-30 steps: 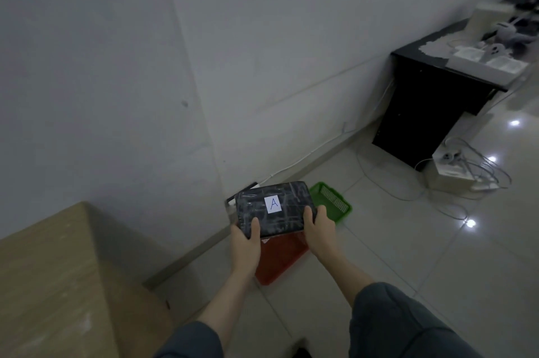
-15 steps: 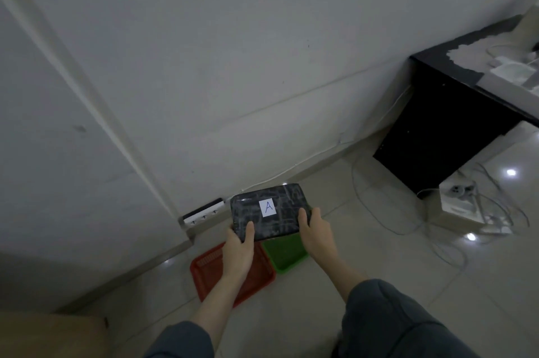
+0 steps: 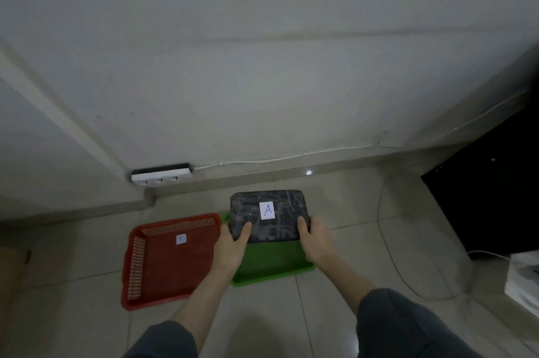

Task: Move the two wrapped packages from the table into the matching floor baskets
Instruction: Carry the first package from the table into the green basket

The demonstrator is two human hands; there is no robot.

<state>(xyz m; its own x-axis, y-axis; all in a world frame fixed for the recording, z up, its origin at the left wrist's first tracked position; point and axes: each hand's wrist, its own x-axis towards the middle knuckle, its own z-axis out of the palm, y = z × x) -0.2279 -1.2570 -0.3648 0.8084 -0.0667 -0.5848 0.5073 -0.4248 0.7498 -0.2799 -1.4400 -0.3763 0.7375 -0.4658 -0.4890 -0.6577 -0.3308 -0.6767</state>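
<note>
A dark wrapped package (image 3: 280, 211) with a white label marked "A" is held flat between both hands, above the far half of the green basket (image 3: 271, 265). My left hand (image 3: 232, 246) grips its near left corner and my right hand (image 3: 316, 241) grips its near right corner. A red basket (image 3: 140, 267) lies on the floor just left of the green one, holding only a small white label. The second package is not in view.
A white power strip (image 3: 162, 175) sits at the wall's base, its cable (image 3: 291, 155) running right along the skirting. A black cabinet (image 3: 495, 191) stands at the right, with a white box (image 3: 525, 281) near it. Grey floor tiles surround the baskets.
The view has turned down and closed in on the baskets. The package has moved from over the gap between the baskets to above the green one, still in both hands.
</note>
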